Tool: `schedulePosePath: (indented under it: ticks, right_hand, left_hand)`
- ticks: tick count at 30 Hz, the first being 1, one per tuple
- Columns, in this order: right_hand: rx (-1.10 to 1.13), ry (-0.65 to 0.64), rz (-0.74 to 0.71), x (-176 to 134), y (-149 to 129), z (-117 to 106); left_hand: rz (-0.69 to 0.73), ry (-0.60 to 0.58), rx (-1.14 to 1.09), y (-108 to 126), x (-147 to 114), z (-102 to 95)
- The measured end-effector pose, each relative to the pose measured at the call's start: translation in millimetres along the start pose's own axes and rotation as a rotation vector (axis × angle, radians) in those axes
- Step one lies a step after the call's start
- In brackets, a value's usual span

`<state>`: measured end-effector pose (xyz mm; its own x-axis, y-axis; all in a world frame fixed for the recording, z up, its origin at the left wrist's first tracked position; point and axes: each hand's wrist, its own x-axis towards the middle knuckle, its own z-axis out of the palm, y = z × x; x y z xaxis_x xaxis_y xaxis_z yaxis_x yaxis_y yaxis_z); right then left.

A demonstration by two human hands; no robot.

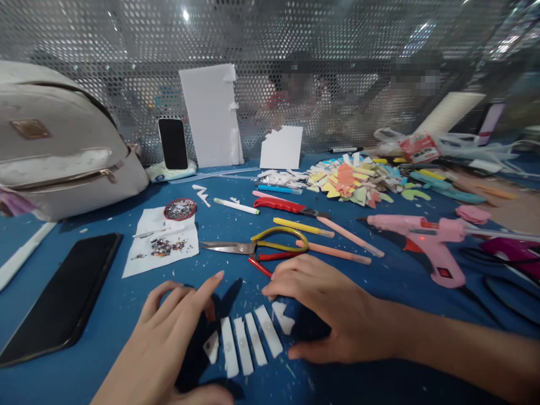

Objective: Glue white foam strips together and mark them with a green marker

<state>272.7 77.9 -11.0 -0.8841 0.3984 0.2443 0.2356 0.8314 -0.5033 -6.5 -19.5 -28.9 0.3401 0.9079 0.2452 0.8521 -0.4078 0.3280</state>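
Strips [255,338] fanned on the bench [113,306], arranging underway, I'd say! My left grip [172,320] and right grip [337,312] spread, empty; any nudge needs delicacy.

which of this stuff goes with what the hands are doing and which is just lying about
Probably in the job:
white strips, between left hand and right hand
scissors and pink glue gun, perhaps, as tools nearby

Probably just lying about:
backpack
flat phone
upright phone
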Motion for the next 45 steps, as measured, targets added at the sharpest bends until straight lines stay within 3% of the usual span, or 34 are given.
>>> schedulePosePath:
  ticks: [10, 16, 35, 45]
  right_hand:
    - [0.015, -0.011, -0.001, -1, 4, 2]
    - [0.011, -0.008, -0.005, 0, 2, 2]
    - [0.049, -0.004, -0.007, 2, 1, 1]
    - [0.055, 0.021, -0.024, 2, 2, 2]
  left_hand:
    - [-0.045, 0.021, -0.03, -11, -3, -4.2]
    - [0.068, 0.027, -0.042, -12, -5, -2.7]
    - [0.179, -0.014, -0.007, -10, 0, -8.5]
    - [0.153, 0.026, -0.071, -8, -2, -6.2]
